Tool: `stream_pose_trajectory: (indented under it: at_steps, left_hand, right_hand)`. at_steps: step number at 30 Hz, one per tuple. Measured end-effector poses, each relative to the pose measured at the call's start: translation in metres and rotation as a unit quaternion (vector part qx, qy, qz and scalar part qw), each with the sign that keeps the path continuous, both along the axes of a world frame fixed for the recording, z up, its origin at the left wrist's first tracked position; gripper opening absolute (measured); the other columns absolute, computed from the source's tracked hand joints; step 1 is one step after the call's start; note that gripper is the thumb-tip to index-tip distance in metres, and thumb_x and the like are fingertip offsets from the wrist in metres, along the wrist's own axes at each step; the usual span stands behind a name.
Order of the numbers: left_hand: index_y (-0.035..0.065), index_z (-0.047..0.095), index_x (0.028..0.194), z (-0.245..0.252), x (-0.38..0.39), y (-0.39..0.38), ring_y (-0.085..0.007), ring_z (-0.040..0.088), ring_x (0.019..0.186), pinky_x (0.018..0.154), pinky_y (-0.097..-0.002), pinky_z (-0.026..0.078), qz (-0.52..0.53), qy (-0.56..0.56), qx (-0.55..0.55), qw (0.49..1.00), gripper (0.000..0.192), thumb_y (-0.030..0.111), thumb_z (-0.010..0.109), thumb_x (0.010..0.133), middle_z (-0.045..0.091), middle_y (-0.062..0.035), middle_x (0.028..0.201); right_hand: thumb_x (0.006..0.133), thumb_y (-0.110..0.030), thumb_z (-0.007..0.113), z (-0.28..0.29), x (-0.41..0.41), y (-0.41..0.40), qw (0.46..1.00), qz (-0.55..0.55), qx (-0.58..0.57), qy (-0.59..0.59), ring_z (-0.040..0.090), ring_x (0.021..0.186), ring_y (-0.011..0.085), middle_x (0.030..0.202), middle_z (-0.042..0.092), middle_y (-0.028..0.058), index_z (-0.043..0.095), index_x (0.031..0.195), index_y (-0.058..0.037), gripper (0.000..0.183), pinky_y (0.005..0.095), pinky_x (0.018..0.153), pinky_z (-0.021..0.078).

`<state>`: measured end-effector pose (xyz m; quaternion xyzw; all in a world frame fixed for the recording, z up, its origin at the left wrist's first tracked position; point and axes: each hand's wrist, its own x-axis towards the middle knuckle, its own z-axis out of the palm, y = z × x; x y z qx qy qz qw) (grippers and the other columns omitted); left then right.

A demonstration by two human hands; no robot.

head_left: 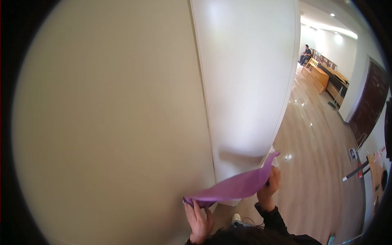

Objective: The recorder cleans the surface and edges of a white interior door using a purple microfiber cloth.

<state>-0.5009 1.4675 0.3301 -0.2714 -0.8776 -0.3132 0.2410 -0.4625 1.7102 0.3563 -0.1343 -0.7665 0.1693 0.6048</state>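
A purple cloth (242,186) stretches between my two hands, low in front of a large flat pale panel and the narrower white panel (245,92) beside it. My left hand (200,222) holds the cloth's left end against the beige panel (116,122), fingers pointing up. My right hand (271,186) grips the other end near the white panel's outer edge. A whitish bit of material (274,160) shows behind the cloth at that hand; what it is I cannot tell.
A shoe (236,217) stands on the wood-look floor (309,159) beside a thin cable. To the right are a cluttered wooden table (375,180) and a dark door (369,101). Farther off are a broom (333,105), wooden furniture (315,78) and a seated person (305,55).
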Motion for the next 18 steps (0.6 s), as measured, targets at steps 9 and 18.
stream_pose_trajectory:
  at_steps: [9,18]
  left_hand:
    - [-0.0094,0.016,0.139,0.09,-0.082,0.192,-0.0531,0.011,0.132,0.107,-0.0511,0.016,-0.007,0.03,0.139,0.99,0.073,0.012,0.058,0.084,0.012,-0.0419,0.138]
    - [-0.0144,0.024,0.133,0.037,-0.146,0.242,-0.0567,0.029,0.12,0.105,-0.0576,0.02,-0.108,0.088,0.086,0.987,0.08,0.023,0.062,0.073,0.032,-0.0389,0.127]
  right_hand:
    - [0.09,-0.006,0.043,0.094,-0.08,0.138,0.99,0.1,-0.059,0.085,0.045,0.113,0.0287,0.129,0.042,0.0184,0.033,0.135,0.0047,0.047,0.0352,0.096,0.0351]
    - [0.081,-0.025,0.065,-0.039,-0.112,0.139,0.977,0.185,-0.109,-0.014,0.039,0.118,0.0288,0.128,0.038,0.0183,0.019,0.139,0.0036,0.079,0.0377,0.1,0.0305]
